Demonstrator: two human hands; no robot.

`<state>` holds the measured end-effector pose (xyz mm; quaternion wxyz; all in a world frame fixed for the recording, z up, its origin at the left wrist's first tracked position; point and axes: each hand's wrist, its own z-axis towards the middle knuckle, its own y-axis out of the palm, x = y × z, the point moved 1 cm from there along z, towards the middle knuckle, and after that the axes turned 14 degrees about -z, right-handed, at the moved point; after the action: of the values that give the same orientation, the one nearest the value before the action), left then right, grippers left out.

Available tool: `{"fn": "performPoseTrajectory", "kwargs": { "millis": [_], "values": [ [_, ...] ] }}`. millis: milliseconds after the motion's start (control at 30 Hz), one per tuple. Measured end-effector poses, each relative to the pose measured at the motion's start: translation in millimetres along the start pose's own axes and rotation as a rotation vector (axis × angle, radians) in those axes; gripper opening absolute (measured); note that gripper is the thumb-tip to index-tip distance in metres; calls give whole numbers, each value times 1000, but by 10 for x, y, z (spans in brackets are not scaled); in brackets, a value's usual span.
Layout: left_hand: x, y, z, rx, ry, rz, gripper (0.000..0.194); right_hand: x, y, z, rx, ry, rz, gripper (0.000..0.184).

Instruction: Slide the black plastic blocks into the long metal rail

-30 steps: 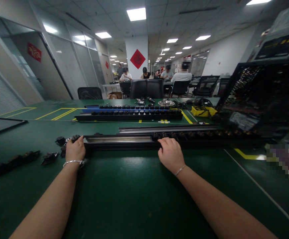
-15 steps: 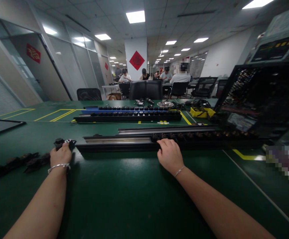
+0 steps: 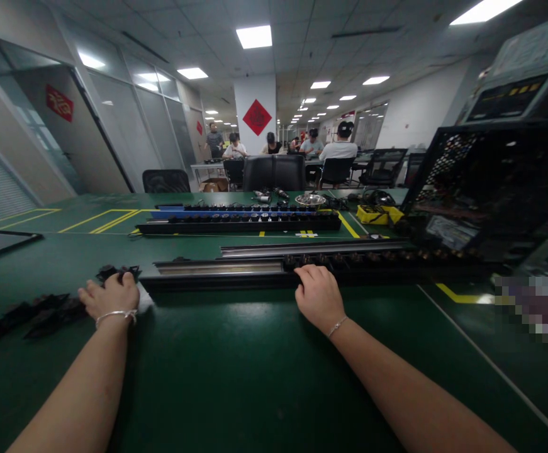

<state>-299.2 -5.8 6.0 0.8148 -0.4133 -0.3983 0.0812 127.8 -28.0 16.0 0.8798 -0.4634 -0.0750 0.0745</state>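
Observation:
A long black rail [image 3: 226,282] with a bare metal strip along its left part lies across the table; small dark pieces fill its right part. My right hand [image 3: 319,298] is closed on the rail's near wall, fingertips at the leftmost small piece. At the rail's left end, my left hand [image 3: 112,297] has its fingers spread, its fingertips close to a black part [image 3: 107,272]. Whether it touches that part is hidden. More black parts [image 3: 42,318] lie in rows to the left of this hand.
Behind lies a second metal rail [image 3: 302,248], then a black-and-blue pair of filled rails [image 3: 240,225]. A metal dish [image 3: 310,199] and a yellow box [image 3: 379,214] stand farther back. A dark open-sided case [image 3: 472,189] rises at right. A flat black-framed panel [image 3: 2,242] lies at left.
My left hand has spread its fingers, which were bunched at the black part, and turned slightly. My right hand keeps its place on the rail. The view has shifted slightly.

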Motion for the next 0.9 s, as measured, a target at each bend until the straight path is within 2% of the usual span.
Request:
{"fn": "performPoseTrajectory", "kwargs": {
  "millis": [67, 167, 233, 333, 433, 500, 600, 733, 900],
  "values": [
    [146, -34, -84, 96, 41, -82, 54, 1, 5, -1, 4, 0, 4, 34],
    [517, -25, -342, 163, 317, -192, 51, 0, 17, 1, 13, 1, 10, 34],
    [827, 34, -626, 68, 540, -275, 47, -5, 22, 6, 18, 7, 12, 33],
    [1285, 167, -1179, -201, 832, -359, 41, -14, 22, 12, 21, 40, 24, 31],
    [1645, 293, -1727, -461, 1002, -312, 42, -17, 24, 11, 27, 65, 32, 26],
    [1817, 354, -1992, -535, 1010, -241, 46, -11, 36, 9, 36, 74, 20, 24],
    [1988, 414, -2195, -558, 984, -172, 50, 7, 63, 11, 43, 81, 3, 24],
    [2084, 457, -2238, -577, 939, -88, 58, 12, 79, 20, 46, 89, 16, 24],
    [2090, 467, -2263, -556, 937, -30, 60, -11, 70, 15, 62, 101, 20, 22]
  ]
}}
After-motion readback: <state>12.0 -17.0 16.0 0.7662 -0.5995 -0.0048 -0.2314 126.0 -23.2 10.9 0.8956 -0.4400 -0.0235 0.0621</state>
